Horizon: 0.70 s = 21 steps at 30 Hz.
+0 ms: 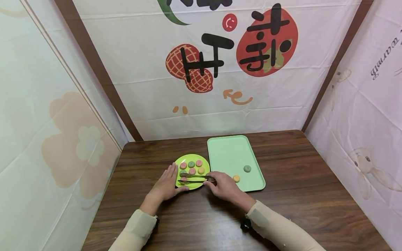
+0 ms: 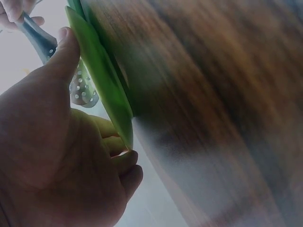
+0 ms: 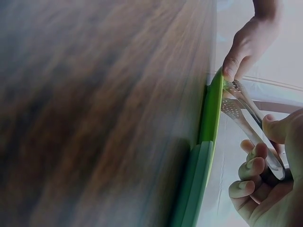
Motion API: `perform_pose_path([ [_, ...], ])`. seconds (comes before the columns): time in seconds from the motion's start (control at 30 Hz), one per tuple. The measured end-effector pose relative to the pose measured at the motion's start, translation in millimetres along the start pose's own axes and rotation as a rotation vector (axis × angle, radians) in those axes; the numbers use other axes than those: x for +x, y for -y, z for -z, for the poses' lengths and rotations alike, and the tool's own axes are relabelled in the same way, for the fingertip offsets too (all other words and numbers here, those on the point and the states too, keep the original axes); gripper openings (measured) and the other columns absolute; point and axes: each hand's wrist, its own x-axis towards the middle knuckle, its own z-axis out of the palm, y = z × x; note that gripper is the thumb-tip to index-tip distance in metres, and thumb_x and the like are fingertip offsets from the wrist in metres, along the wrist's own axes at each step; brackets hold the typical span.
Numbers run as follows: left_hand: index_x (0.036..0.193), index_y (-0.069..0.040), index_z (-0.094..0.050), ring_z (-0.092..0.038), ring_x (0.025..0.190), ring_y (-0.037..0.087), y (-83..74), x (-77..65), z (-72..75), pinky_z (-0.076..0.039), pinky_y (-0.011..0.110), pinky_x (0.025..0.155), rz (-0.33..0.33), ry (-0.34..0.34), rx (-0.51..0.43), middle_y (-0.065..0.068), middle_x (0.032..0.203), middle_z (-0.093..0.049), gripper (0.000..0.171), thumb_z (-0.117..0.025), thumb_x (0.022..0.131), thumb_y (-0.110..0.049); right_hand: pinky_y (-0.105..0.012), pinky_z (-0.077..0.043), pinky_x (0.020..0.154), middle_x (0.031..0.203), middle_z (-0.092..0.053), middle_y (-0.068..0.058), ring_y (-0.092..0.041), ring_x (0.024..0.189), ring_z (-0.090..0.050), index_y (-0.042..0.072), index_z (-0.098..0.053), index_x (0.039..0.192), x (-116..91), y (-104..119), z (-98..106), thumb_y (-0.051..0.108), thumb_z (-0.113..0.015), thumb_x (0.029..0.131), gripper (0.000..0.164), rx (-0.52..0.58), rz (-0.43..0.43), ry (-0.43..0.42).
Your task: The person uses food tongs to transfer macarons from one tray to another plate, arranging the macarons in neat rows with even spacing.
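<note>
My right hand (image 1: 224, 186) holds metal tongs (image 1: 194, 175) with perforated tips. The tongs' arms stand apart and reach left over a yellow-green plate (image 1: 204, 160). Their tips lie on either side of a pink macaron (image 1: 183, 179) at the plate's front left, partly covering it. My left hand (image 1: 165, 183) rests against the plate's left rim, fingers straight along it and thumb at the front edge. Several other macarons lie on the plate: pink, green and a yellow one (image 1: 201, 170). In the right wrist view, the tongs (image 3: 251, 130) are spread between thumb and fingers.
A pale green tray (image 1: 226, 150) stands just right of the plate, bearing a green macaron (image 1: 247, 168) and a yellow macaron (image 1: 236, 178). Both lie on a dark wooden table (image 1: 295, 195). Printed cloth walls (image 1: 150, 104) rise behind the table and at both sides.
</note>
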Motion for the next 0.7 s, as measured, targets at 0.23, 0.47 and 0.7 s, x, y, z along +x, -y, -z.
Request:
perform_pose_path([
  [0.23, 0.168, 0.01, -0.014, -0.011, 0.164, 0.044, 2.7, 1.9, 0.7, -0.017, 0.055, 0.133, 0.0, 0.003, -0.002, 0.029, 0.176, -0.008, 0.113, -0.067, 0.1, -0.063, -0.03, -0.058, 0.069, 0.09, -0.07, 0.007, -0.005, 0.077, -0.062, 0.007, -0.078, 0.11, 2.4, -0.5, -1.0, 0.029, -0.076, 0.103, 0.023, 0.012, -0.005, 0.001],
  [0.47, 0.168, 0.01, -0.015, -0.011, 0.164, 0.045, 1.7, 1.6, 0.3, -0.016, 0.056, 0.133, 0.001, 0.002, -0.006, 0.029, 0.176, -0.008, 0.112, -0.067, 0.1, -0.062, -0.033, -0.06, 0.071, 0.093, -0.073, 0.005, -0.008, 0.08, -0.067, 0.007, -0.078, 0.112, 1.5, 1.0, 1.7, 0.029, -0.076, 0.103, 0.023, 0.025, -0.028, 0.01],
  [0.7, 0.166, 0.012, -0.016, -0.013, 0.163, 0.047, 0.7, 1.8, 0.1, -0.018, 0.057, 0.133, -0.013, -0.011, -0.016, 0.032, 0.175, -0.01, 0.114, -0.069, 0.099, -0.062, -0.036, -0.062, 0.077, 0.1, -0.076, 0.0, -0.012, 0.087, -0.071, 0.006, -0.078, 0.116, -0.1, 2.1, 5.8, 0.03, -0.075, 0.104, 0.027, 0.037, -0.055, 0.008],
])
